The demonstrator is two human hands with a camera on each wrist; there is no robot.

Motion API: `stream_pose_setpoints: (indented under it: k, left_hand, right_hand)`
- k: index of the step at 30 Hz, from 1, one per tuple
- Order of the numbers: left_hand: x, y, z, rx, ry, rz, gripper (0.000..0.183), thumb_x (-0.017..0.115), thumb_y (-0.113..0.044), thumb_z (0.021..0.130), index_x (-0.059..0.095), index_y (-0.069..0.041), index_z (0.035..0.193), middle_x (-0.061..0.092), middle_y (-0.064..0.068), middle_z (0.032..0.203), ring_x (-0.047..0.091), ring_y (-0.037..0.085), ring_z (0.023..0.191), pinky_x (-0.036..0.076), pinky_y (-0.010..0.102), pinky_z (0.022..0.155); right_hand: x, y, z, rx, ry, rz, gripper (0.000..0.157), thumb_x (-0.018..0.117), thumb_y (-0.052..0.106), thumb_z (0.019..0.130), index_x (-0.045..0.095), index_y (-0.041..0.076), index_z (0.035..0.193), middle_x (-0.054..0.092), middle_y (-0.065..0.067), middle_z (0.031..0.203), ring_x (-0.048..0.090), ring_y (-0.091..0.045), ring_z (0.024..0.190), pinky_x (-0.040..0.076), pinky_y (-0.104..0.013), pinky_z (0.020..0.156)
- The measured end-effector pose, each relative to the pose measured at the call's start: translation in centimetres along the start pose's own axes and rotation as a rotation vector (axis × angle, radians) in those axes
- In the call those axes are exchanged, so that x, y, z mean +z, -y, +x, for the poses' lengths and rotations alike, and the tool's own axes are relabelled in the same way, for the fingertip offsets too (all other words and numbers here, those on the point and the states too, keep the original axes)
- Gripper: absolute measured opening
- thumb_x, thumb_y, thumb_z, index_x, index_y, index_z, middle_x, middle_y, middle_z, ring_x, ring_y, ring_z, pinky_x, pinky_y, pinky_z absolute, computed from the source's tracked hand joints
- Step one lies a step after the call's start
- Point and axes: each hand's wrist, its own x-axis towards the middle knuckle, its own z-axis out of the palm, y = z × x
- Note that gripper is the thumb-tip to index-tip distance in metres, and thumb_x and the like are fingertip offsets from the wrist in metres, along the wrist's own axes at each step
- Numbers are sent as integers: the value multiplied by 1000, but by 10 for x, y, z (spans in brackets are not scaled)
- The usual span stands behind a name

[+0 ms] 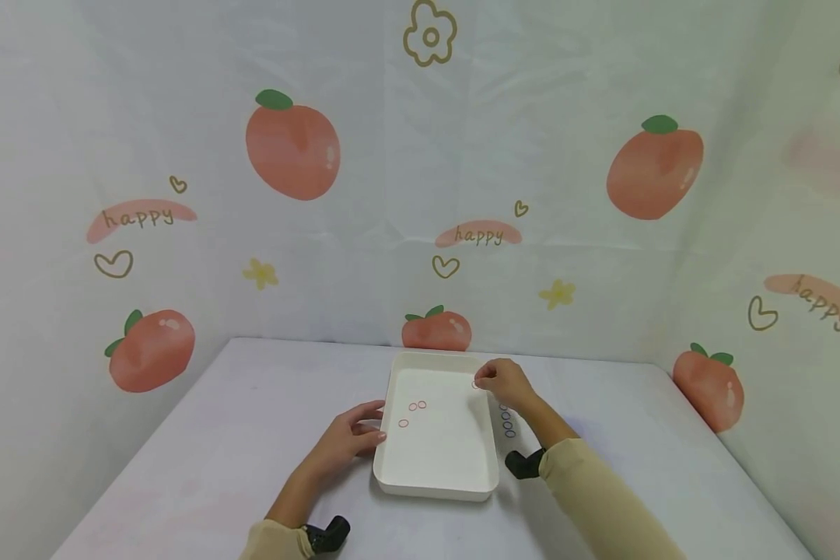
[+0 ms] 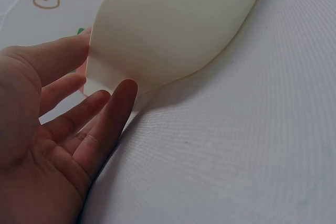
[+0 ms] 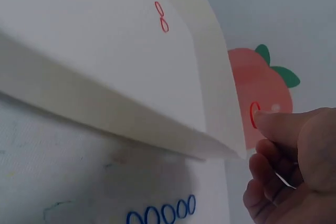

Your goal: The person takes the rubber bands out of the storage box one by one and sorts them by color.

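My right hand (image 1: 509, 383) pinches a small red ring (image 3: 255, 115) between thumb and index finger, above the far right corner of a white tray (image 1: 435, 493). Inside the tray, toward its left side, lie three red rings; two of them, including this red ring (image 1: 422, 404), sit side by side, and another ring (image 1: 403, 424) lies nearer. At the tray's left wall is my left hand (image 1: 346, 435); its fingers are extended and touch the wall, as the left wrist view shows. The tray stands flat on the table.
On the white cloth-covered table (image 1: 203, 451), right of the tray, several blue rings (image 1: 507, 425) lie in a row, partly behind my right forearm in the head view. A white backdrop (image 1: 385, 155) printed with peaches encloses the table's back and sides.
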Motion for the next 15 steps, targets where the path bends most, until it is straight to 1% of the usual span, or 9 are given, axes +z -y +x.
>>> stream_pose_setpoints:
  k: [4,6,12,15]
  left_hand:
    - [2,-2,0,5,-1,-4,60,71,-15,89,45,-3,143,52,21,133,63,27,104,56,38,81]
    - [2,-2,0,4,0,-1,60,70,-15,89,45,-2,142,52,21,132,63,27,104,56,38,81]
    - [1,-2,-2,5,-1,18,60,70,-15,89,45,-2,142,52,22,132,63,28,104,56,38,80]
    - [1,-2,-2,4,-9,10,60,71,-15,89,46,-2,142,53,21,131,63,28,104,56,38,80]
  right_hand:
    - [-5,-14,-6,20,-66,18,4,69,4,87,68,1,85,63,-5,78,55,-20,71,49,-31,64]
    - [-6,-20,-8,28,-88,10,4,69,4,87,68,1,85,63,-4,78,55,-20,72,49,-33,65]
    - [-7,-39,-11,82,-129,14,5,68,5,88,67,1,85,63,-6,80,55,-22,77,48,-35,67]
    - [-8,-48,-9,99,-147,6,5,67,5,88,67,0,86,63,-7,82,55,-24,80,47,-37,70]
